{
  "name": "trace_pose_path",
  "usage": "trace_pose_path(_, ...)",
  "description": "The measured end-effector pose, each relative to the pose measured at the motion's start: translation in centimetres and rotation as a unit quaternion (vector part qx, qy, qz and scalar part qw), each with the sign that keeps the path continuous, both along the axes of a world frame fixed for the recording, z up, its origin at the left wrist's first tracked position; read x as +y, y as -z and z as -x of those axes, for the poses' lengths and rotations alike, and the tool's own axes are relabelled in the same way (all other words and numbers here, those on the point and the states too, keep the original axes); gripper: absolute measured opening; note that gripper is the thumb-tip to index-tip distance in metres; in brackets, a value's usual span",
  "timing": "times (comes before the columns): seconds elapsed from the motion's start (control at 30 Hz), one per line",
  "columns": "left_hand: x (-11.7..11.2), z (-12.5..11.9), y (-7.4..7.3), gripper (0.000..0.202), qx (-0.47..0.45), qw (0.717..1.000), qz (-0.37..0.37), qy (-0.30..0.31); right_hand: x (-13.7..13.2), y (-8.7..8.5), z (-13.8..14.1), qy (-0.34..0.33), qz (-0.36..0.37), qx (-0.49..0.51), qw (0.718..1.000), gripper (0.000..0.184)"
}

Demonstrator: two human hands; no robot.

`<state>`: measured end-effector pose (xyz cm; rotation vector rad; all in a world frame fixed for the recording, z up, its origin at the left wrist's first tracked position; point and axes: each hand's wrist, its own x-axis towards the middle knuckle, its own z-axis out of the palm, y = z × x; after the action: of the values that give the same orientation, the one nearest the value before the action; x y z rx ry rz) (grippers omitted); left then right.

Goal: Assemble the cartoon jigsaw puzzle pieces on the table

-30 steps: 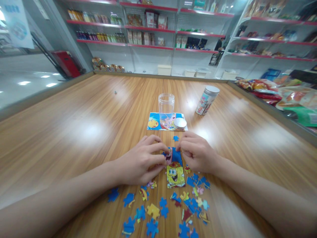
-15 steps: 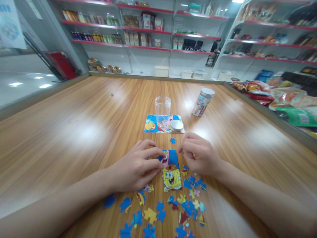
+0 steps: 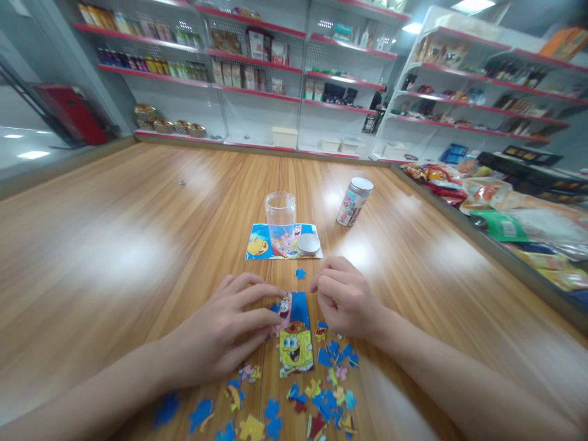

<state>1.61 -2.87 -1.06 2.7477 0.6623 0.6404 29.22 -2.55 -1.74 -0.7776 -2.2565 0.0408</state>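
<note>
A partly joined jigsaw puzzle (image 3: 296, 349) lies on the wooden table, with a yellow cartoon face, a pink figure and a blue upper part. Over its left edge, my left hand (image 3: 229, 324) rests with fingers stretched out and apart, fingertips touching the pink part. My right hand (image 3: 346, 297) is curled closed beside the puzzle's upper right corner; anything inside its fingers is hidden. A single blue puzzle piece (image 3: 300, 274) lies just above the puzzle, between the hands. Several loose puzzle pieces (image 3: 328, 401) are scattered nearer to me, mostly blue, some yellow, red and pink.
Beyond the hands, a clear plastic jar (image 3: 280, 214) and a silver lid (image 3: 308, 244) stand on a picture sheet (image 3: 257, 236). A printed can (image 3: 354, 202) stands farther right. Packaged snacks (image 3: 500, 226) line the table's right side. Stocked shelves (image 3: 257, 61) rise behind.
The camera has turned slightly, so the whole scene sits farther left and lower. Both hands keep nearly the same places beside the puzzle; the left fingers look slightly flatter.
</note>
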Motion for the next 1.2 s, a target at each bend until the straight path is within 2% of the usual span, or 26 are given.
trace_pose_path(0.07, 0.8, 0.5, 0.1, 0.022, -0.055, 0.998, 0.015, -0.024, 0.2, 0.1, -0.2, -0.001, 0.007, 0.013, 1.0, 0.025)
trace_pose_path(0.17, 2.3, 1.4, 0.5, 0.017, -0.128, 0.986, 0.053, -0.093, 0.5, 0.1, -0.4, -0.009, 0.016, 0.03, 0.999, 0.029)
trace_pose_path(0.3, 3.5, 2.3, 1.0, 0.021, -0.131, 0.952, 0.17, -0.217, 0.6, 0.1, -0.4, -0.025, 0.034, 0.042, 0.998, 0.034)
trace_pose_path(0.37, 3.7, 2.2, 1.1, 0.026, -0.132, 0.936, 0.219, -0.244, 0.5, 0.1, -0.2, -0.035, 0.043, 0.039, 0.998, 0.035)
trace_pose_path(0.43, 3.6, 2.1, 1.1, 0.027, -0.13, 0.932, 0.24, -0.239, 0.4, 0.1, 0.0, -0.038, 0.048, 0.035, 0.998, 0.032)
trace_pose_path(0.63, 3.4, 1.7, 1.1, 0.023, -0.1, 0.945, 0.238, -0.2, 0.2, -0.1, 0.6, -0.03, 0.054, 0.046, 0.997, 0.019)
trace_pose_path(0.8, 3.5, 1.6, 1.0, 0.02, -0.101, 0.95, 0.235, -0.177, -0.1, -0.6, 0.8, -0.037, 0.076, 0.005, 0.996, 0.013)
trace_pose_path(0.97, 3.6, 1.3, 1.1, 0.018, -0.101, 0.948, 0.246, -0.174, -0.4, -0.8, 0.7, -0.032, 0.138, -0.08, 0.987, 0.029)
trace_pose_path(1.07, 3.7, 1.3, 1.1, 0.016, -0.083, 0.953, 0.239, -0.167, -0.2, -0.9, 0.5, -0.028, 0.164, -0.093, 0.982, 0.031)
trace_pose_path(1.2, 3.8, 1.6, 0.1, 0.012, -0.03, 0.975, 0.202, -0.092, 0.1, -0.9, 0.1, -0.027, 0.17, -0.087, 0.981, 0.029)
